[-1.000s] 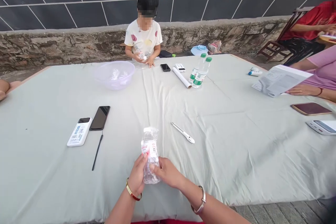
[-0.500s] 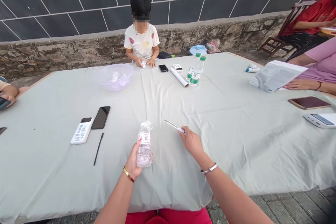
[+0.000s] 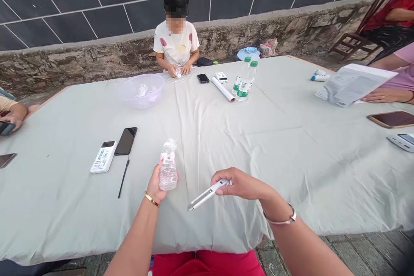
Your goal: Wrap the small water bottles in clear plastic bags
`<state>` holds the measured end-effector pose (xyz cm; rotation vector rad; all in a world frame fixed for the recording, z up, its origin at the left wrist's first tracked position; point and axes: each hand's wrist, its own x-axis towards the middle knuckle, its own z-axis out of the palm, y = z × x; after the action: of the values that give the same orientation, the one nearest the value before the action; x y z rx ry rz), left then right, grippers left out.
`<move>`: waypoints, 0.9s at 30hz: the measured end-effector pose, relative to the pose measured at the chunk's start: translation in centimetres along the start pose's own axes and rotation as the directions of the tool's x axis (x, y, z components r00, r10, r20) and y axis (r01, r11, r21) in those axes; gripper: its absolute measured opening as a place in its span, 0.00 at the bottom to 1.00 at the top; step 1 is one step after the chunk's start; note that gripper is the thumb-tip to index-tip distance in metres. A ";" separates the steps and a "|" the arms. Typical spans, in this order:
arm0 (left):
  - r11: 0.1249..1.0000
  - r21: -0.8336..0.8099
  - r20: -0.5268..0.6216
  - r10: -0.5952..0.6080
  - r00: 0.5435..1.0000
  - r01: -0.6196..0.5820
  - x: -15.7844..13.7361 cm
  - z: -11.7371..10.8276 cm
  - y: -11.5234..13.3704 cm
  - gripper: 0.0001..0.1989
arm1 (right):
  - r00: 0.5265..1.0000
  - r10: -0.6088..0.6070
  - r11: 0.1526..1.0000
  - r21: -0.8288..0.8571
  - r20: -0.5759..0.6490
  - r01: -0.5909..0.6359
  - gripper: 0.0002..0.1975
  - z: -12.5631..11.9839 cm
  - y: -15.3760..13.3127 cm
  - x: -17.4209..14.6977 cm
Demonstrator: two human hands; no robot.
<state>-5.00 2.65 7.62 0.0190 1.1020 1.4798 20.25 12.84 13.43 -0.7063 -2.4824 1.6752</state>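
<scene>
My left hand (image 3: 156,183) is wrapped around a clear plastic bottle (image 3: 168,170) with a white and pink label, its white-capped top tilted away from me. Thin clear film shows about the bottle's neck. In my right hand (image 3: 234,182) is a slim white utility knife (image 3: 207,195), pinched at one end between thumb and fingers. The knife's other end slants down to the left, toward me. Bottle and knife are apart from each other, both above the cloth-covered table (image 3: 258,146).
Left of the bottle lie a white power bank (image 3: 103,157), a black phone (image 3: 126,141) and its strap. Farther back are a pale purple basin (image 3: 142,90), a paper roll (image 3: 223,89) and two green-capped bottles (image 3: 245,82). A person (image 3: 177,47) sits opposite; another holds papers (image 3: 355,84) at the right.
My right hand has turned and come nearer to me, so the knife that pointed away now slants toward me. The bottle in my left hand has shifted slightly left in view.
</scene>
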 end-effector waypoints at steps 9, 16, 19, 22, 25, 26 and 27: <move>0.998 -0.020 0.109 -0.062 0.992 0.064 -0.8 0.3 -1.9 0.17 | 0.456 0.178 0.752 -0.178 -0.872 -0.634 0.12 -1.1 9.8 4.6; 0.998 -0.021 0.177 -0.053 0.983 0.058 -1.0 1.0 -3.0 0.22 | 0.525 0.063 0.899 -0.179 -0.849 -0.399 0.16 3.2 7.8 5.0; 0.999 0.006 0.160 -0.051 0.986 0.050 -1.0 1.4 -3.8 0.24 | 0.788 0.123 0.990 0.129 -0.603 -0.056 0.19 7.0 5.1 6.1; 0.988 0.117 0.176 0.079 0.981 -0.100 -1.3 1.8 -4.6 0.25 | 0.800 0.168 0.933 0.354 -0.576 0.059 0.22 9.4 3.1 7.5; 0.911 0.269 0.208 0.262 0.942 -0.313 -1.7 2.0 -5.2 0.24 | 0.673 0.264 0.913 0.405 -0.691 0.058 0.18 9.6 2.2 8.5; 0.885 0.302 0.211 0.300 0.930 -0.354 -1.8 2.0 -5.2 0.24 | 0.654 0.281 0.906 0.418 -0.702 0.060 0.17 9.5 2.0 8.7; 0.869 0.323 0.209 0.320 0.924 -0.375 -1.9 2.0 -5.3 0.24 | 0.652 0.287 0.899 0.433 -0.702 0.071 0.17 9.3 1.9 8.9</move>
<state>0.72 1.43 6.50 0.6070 1.2780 1.5422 10.17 8.96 6.21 -1.1996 -1.4482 1.4372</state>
